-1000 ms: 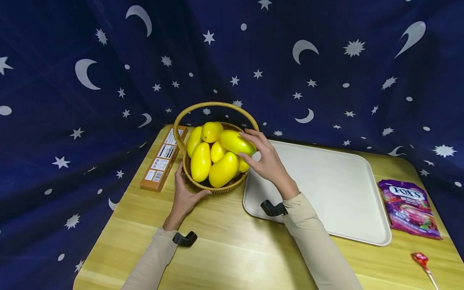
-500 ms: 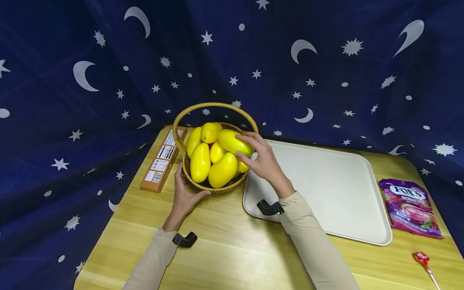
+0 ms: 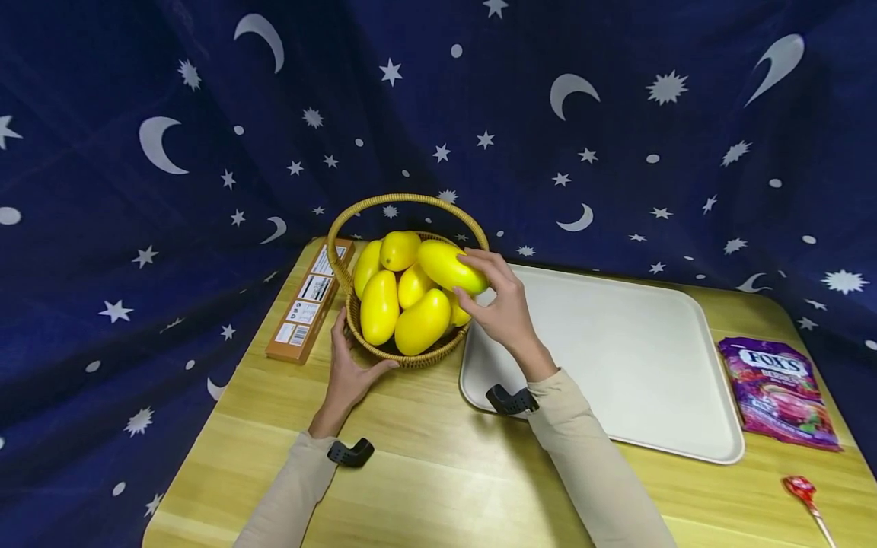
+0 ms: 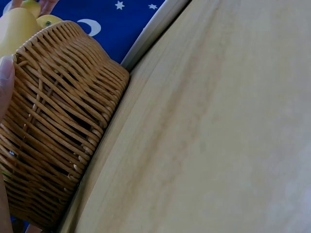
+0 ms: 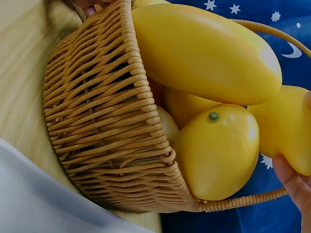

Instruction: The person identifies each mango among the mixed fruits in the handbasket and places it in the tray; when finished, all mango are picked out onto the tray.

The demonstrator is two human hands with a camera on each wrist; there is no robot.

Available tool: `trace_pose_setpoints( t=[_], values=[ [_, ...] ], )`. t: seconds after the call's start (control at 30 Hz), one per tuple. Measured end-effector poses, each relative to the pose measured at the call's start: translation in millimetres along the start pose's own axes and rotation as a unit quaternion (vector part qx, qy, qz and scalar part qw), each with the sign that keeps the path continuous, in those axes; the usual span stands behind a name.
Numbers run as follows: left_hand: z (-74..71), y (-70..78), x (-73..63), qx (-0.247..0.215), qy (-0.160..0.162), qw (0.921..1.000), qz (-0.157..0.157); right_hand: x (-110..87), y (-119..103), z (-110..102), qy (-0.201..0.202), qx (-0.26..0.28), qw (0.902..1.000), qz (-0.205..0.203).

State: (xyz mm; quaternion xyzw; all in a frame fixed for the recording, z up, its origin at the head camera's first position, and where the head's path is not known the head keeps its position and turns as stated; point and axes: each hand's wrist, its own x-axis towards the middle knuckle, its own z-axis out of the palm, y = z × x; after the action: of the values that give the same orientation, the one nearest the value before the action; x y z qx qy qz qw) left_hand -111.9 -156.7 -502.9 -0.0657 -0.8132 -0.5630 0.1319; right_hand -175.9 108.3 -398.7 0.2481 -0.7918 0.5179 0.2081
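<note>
A wicker basket (image 3: 426,359) with a tall arched handle stands on the table, heaped with several yellow mangoes (image 3: 422,323). My left hand (image 3: 348,378) holds the basket's near left side, the thumb along its front and the fingers round the left wall. In the left wrist view, the thumb (image 4: 6,80) lies against the weave near the rim. My right hand (image 3: 505,304) grips the upper right mango (image 3: 444,262) at its right end, thumb below and fingers above. That mango (image 5: 286,121) appears at the right edge in the right wrist view, behind other mangoes.
A white tray (image 3: 617,358) lies just right of the basket, under my right forearm. Left of the basket is an orange-brown box (image 3: 308,304). A purple candy bag (image 3: 777,392) and a red lollipop (image 3: 798,487) lie far right. A starry blue curtain (image 3: 438,99) hangs behind.
The right hand shifts slightly left with the gripped mango, then back right, and the mango now sits a little higher and more tilted. The left hand and basket stay in place.
</note>
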Motion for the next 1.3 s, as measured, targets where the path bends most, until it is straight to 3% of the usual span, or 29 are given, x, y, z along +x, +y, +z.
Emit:
trace_pose_setpoints(
  t=[0.2, 0.3, 0.43, 0.73, 1.0, 1.17, 1.3],
  values=[
    [0.5, 7.4, -2.9, -0.002, 0.006, 0.9995, 0.031, -6.0, -40.4, -10.8, 0.011, -0.002, 0.9999, -0.001],
    [1.6, 5.2, -2.6, -0.004, 0.006, 0.9996, 0.027, -13.3, -46.4, -13.5, 0.024, -0.003, 0.9997, -0.01],
    [2.0, 2.1, -2.1, 0.001, 0.008, 0.9998, 0.017, -23.7, -43.0, -14.8, 0.042, 0.011, 0.9987, -0.026],
    [-0.5, 10.5, -3.8, 0.007, 0.013, 0.9991, 0.041, -45.1, -13.6, -22.1, 0.055, 0.046, 0.997, -0.03],
    [-1.3, 11.3, -3.5, 0.0, 0.014, 0.9988, 0.046, -58.9, -10.1, -30.1, 0.057, 0.05, 0.9967, -0.029],
    [-0.2, 9.4, -2.3, 0.001, 0.007, 0.9984, 0.056, -67.6, -15.3, -41.2, 0.086, 0.056, 0.9944, -0.029],
    [0.1, 9.2, -1.1, -0.001, 0.007, 0.9981, 0.061, -71.7, -23.8, -51.9, 0.108, 0.042, 0.9933, -0.003]
  ],
)
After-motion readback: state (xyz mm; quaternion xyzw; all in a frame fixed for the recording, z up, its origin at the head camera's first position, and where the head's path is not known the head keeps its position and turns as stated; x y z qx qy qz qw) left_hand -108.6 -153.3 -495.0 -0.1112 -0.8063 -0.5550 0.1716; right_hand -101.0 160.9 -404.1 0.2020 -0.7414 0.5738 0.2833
